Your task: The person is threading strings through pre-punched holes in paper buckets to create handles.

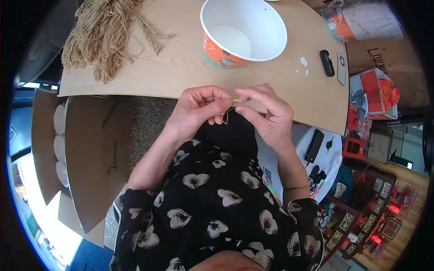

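Observation:
Just in front of the table's near edge, my left hand (201, 107) pinches a thin beige cord (229, 114) between thumb and forefinger. Part of the cord hangs below the fingertips in a small loop, against the dark clothing. Close on its right is my right hand (271, 108), with forefinger and thumb tips apart around a short pale bit of the cord. Whether the right fingers touch it is hard to make out. A bundle of beige cords (101, 38) lies at the table's far left. A large white paper bucket (266, 34) with an orange outside stands beyond my hands.
The wooden table (172, 72) curves away on the right, bearing white scraps (304, 61), a black object (327, 63) and a flat grey device (341, 68). Stacked buckets in plastic (370, 22) lie far right. An open cardboard box (97, 158) stands left; a white stool-like surface (327, 158) is at right.

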A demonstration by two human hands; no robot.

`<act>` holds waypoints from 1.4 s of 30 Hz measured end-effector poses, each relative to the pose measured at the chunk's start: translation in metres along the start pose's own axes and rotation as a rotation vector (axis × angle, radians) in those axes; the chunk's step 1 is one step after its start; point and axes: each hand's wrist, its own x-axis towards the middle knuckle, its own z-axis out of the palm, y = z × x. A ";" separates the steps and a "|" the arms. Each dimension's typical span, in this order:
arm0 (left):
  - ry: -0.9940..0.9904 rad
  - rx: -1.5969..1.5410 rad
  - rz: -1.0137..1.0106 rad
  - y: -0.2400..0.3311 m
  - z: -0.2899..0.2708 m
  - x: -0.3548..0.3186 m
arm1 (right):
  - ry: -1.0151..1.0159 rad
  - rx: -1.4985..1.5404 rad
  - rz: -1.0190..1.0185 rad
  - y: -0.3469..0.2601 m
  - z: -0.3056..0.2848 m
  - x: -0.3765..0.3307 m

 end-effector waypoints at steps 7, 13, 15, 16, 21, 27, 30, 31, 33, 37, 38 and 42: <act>-0.037 -0.041 -0.005 -0.002 -0.005 -0.008 | -0.009 -0.071 -0.042 0.005 0.008 -0.001; -0.017 -0.028 0.084 -0.004 0.003 -0.012 | 0.146 -0.264 -0.093 -0.003 0.029 0.001; 0.031 0.031 0.274 -0.012 0.003 -0.011 | 0.136 -0.314 -0.128 -0.004 0.031 0.003; 0.034 0.028 0.277 -0.015 0.002 -0.011 | 0.133 -0.363 -0.160 -0.004 0.032 0.003; 0.094 0.135 0.352 -0.020 0.001 -0.012 | 0.129 -0.371 -0.189 -0.005 0.037 0.007; 0.182 0.238 0.480 -0.022 0.000 -0.007 | 0.143 -0.347 -0.101 -0.001 0.041 0.012; 0.208 0.140 0.422 -0.016 -0.005 -0.002 | 0.178 -0.366 -0.113 -0.010 0.034 0.022; 0.217 0.139 0.427 -0.014 -0.006 0.001 | 0.200 -0.397 -0.138 -0.016 0.028 0.026; 0.323 0.136 0.458 -0.009 -0.009 0.007 | 0.196 -0.432 -0.182 -0.023 0.014 0.038; 0.394 0.105 0.516 0.007 -0.005 0.019 | 0.201 -0.638 -0.404 -0.017 0.000 0.078; 0.392 0.106 0.517 0.010 -0.003 0.023 | 0.126 -0.558 -0.355 -0.015 -0.001 0.082; 0.435 0.080 0.560 0.015 -0.004 0.033 | 0.073 -0.337 -0.104 -0.005 0.007 0.085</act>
